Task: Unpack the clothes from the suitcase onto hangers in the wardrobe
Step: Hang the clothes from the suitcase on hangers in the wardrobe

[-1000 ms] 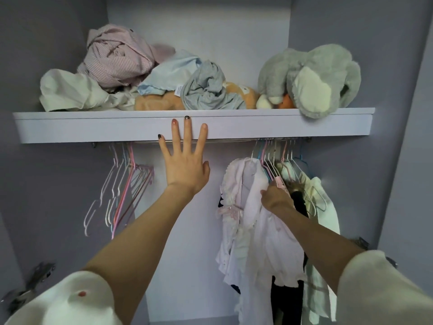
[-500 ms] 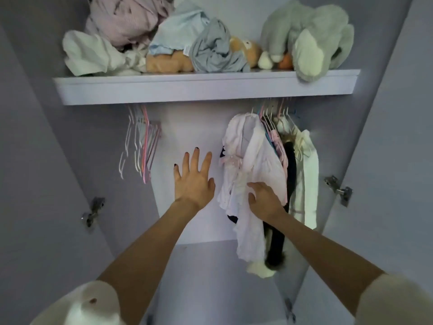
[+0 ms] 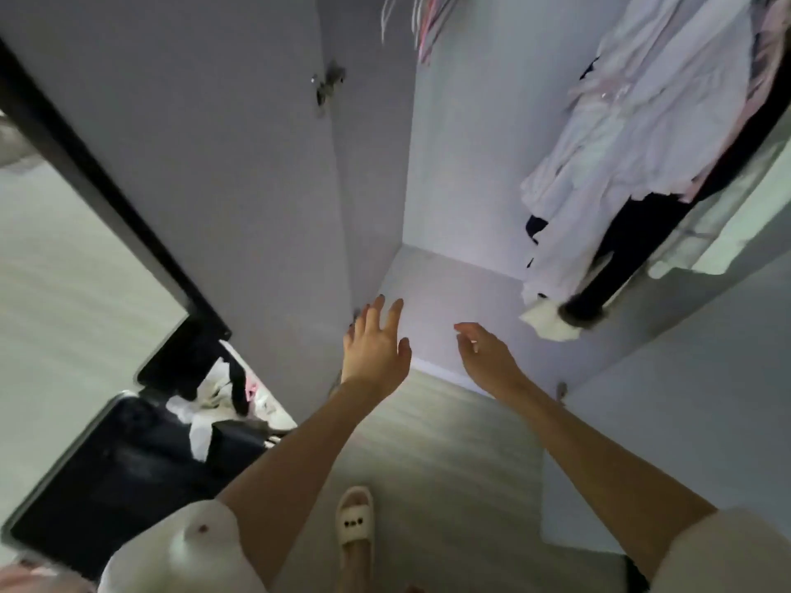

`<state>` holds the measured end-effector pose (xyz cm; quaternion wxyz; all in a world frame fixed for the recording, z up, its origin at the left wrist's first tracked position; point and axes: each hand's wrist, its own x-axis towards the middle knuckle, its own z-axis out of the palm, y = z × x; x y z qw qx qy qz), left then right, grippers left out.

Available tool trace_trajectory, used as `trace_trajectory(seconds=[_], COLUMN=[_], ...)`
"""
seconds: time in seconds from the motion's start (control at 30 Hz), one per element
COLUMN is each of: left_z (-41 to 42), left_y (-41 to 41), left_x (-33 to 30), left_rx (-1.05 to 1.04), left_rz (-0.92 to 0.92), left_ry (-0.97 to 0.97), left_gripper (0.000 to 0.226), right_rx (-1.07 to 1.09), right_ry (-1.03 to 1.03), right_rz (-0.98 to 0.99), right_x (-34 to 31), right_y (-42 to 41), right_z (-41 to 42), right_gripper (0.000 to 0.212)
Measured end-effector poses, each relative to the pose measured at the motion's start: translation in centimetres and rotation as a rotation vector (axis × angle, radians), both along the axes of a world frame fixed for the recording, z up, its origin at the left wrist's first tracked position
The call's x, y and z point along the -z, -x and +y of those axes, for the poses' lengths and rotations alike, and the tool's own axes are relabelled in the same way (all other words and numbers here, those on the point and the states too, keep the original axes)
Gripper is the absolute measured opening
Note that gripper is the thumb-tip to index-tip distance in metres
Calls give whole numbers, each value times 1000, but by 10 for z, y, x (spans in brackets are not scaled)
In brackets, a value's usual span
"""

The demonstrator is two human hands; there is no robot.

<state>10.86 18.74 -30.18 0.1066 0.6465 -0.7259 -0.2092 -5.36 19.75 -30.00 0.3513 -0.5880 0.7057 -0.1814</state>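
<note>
Far left, low down, the suitcase (image 3: 128,468) lies open on the pale floor (image 3: 64,293), its dark shell facing up, with a jumble of white and black clothes (image 3: 222,400) and a touch of pink showing at its upper edge, partly hidden behind the open wardrobe door (image 3: 222,164). A metal hinge (image 3: 327,81) sits high on that door's inner face. Moving across, the left hand (image 3: 374,346) reaches forward with fingers spread and straight, holding nothing, right by the lower edge of the door at the front of the wardrobe. Below it, a foot in a cream slipper (image 3: 354,526) stands on the wooden floor. Just to the right, the right hand (image 3: 488,357) is out too, fingers loose and relaxed, empty, hovering over the front lip of the wardrobe floor (image 3: 462,293). Up top in the middle, a few bare hangers (image 3: 421,25) dangle, blurred. Further right, a white garment (image 3: 633,122) hangs inside the wardrobe, with a black garment (image 3: 633,246) just behind it and a pale greenish one (image 3: 727,220) at the far right edge, all well apart from both hands.
</note>
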Motion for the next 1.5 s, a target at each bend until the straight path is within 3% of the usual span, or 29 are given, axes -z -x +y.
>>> trace_trajectory(seconds=[0.13,0.37,0.5,0.77,1.0,1.27,1.37,1.5], left_z=[62,122,123,80,33,-9,-30,-44], left_y=[-63,-182,-261,-417,-472,-456,-441,-426], left_x=[53,119,136,183,275,463,543,610], left_rx=[-176,-492,-642,-771,-743,-656,-516,-304], left_rz=[18,59,124,198,219,250,191,10], left_ry=[-126,-286,-332,-411,-465,-499,-521,-528], left_gripper=[56,47,47,47,48,53,56,57], right_rx=[-119,-532,-673,-744,-743,-921,-985,-941], right_ry=[-122,-372,-438,-487,-423,-275,-190,-223], right_rz=[26,138,158,163,363,778,895,982], right_x=[50,109,124,173,275,466,541,605], right_y=[-46,-150,-238,-409,-461,-468,-465,-467], right_z=[35,62,49,-8,-72,-141,-166,-199], right_gripper=[34,36,39,40,37,50,60,80])
